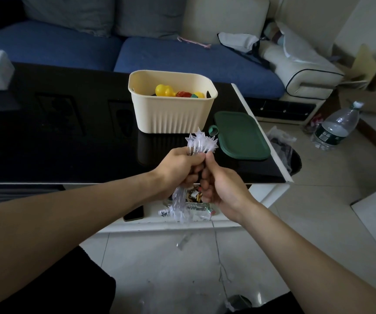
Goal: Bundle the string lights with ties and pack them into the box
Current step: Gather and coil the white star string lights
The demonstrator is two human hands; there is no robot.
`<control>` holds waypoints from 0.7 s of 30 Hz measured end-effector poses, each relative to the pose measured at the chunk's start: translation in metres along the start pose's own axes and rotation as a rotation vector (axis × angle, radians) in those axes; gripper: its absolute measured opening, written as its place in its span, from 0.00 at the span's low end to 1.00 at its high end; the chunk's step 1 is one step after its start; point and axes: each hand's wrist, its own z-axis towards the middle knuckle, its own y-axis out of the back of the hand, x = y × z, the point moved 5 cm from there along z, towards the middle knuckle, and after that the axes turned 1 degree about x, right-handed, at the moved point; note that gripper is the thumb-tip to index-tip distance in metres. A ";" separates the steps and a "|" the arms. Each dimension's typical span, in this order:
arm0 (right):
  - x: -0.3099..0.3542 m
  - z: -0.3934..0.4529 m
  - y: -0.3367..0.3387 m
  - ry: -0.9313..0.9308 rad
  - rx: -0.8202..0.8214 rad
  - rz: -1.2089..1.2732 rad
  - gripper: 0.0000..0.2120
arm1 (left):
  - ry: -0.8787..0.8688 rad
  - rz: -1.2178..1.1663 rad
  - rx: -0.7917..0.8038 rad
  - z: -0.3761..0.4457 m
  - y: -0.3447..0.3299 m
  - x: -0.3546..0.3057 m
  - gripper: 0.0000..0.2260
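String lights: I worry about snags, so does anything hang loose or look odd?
Yes. A thin wire trails from the string lights down to the floor, outside both hands' grip, where it could catch.

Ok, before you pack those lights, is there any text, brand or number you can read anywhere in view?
None can be read.
Water bottle: its dark label has pale blocks, too small and blurred to read.
Wrappers on the shelf under the table: printed, but blurred.
Box and green lid: no markings visible.
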 end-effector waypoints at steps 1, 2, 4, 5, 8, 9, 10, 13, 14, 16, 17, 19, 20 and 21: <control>0.000 0.000 -0.001 -0.001 0.009 -0.003 0.26 | 0.004 0.001 0.005 0.000 0.000 0.000 0.17; 0.001 0.000 -0.001 0.006 0.016 -0.013 0.26 | 0.006 0.003 0.009 -0.001 -0.001 0.000 0.18; 0.004 -0.001 -0.001 0.034 0.029 -0.035 0.26 | 0.003 0.006 0.002 -0.003 -0.002 -0.002 0.18; 0.006 0.000 -0.001 0.050 0.042 -0.034 0.26 | 0.001 0.006 -0.022 -0.003 -0.001 -0.002 0.18; 0.013 0.000 0.003 0.130 0.097 -0.112 0.18 | -0.018 0.007 -0.150 -0.003 0.006 -0.005 0.17; 0.014 0.000 0.005 0.157 0.104 -0.187 0.16 | -0.026 -0.009 -0.186 -0.003 0.009 -0.007 0.16; 0.014 0.001 0.009 0.176 0.101 -0.275 0.15 | -0.034 -0.042 -0.213 -0.004 0.011 -0.010 0.16; 0.008 0.007 0.019 0.171 0.081 -0.568 0.11 | -0.057 -0.215 -0.223 -0.004 0.014 -0.018 0.13; 0.005 0.009 0.022 0.148 0.097 -0.665 0.12 | -0.060 -0.269 -0.206 -0.003 0.015 -0.021 0.12; -0.004 0.009 0.024 0.089 0.182 -0.749 0.13 | -0.064 -0.336 -0.183 -0.002 0.017 -0.022 0.10; -0.008 0.009 0.024 0.062 0.231 -0.731 0.12 | -0.066 -0.345 -0.179 -0.001 0.018 -0.022 0.10; -0.013 0.008 0.024 0.032 0.280 -0.679 0.11 | -0.074 -0.322 -0.174 -0.001 0.018 -0.021 0.11; -0.014 0.008 0.025 0.028 0.279 -0.673 0.11 | -0.078 -0.301 -0.181 -0.001 0.018 -0.021 0.11; -0.014 0.008 0.025 0.026 0.279 -0.681 0.12 | -0.077 -0.285 -0.195 0.000 0.019 -0.020 0.12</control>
